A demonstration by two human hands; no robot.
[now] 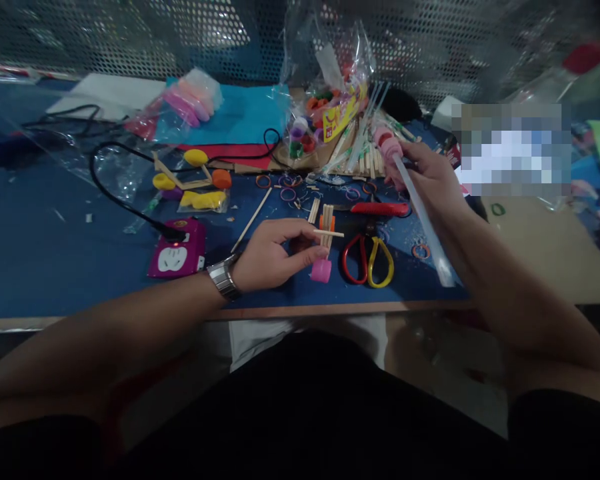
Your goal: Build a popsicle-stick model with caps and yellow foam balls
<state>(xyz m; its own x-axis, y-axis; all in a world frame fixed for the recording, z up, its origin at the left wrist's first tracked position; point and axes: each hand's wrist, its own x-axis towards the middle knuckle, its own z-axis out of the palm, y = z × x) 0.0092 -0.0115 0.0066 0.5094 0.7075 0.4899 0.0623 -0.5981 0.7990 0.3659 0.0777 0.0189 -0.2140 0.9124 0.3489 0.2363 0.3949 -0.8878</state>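
Glue gun [391, 148], nozzle apparently hidden.

The widest open room is at the left of the bench [35, 267], along its front, up to the purple socket block [177, 247]. Behind that block, the black cable [130, 214] arches across the way. A thin stick [251, 220] slants between the block and the left hand [267, 257]. Between the hands, scissors [369, 241] and a red-handled tool [380, 209] fill most of the gap; the long translucent rod [423, 217] under the right hand [433, 177] bars its right side. Clear film [40, 130] seems to cover the dim back left, its edge hard to tell.
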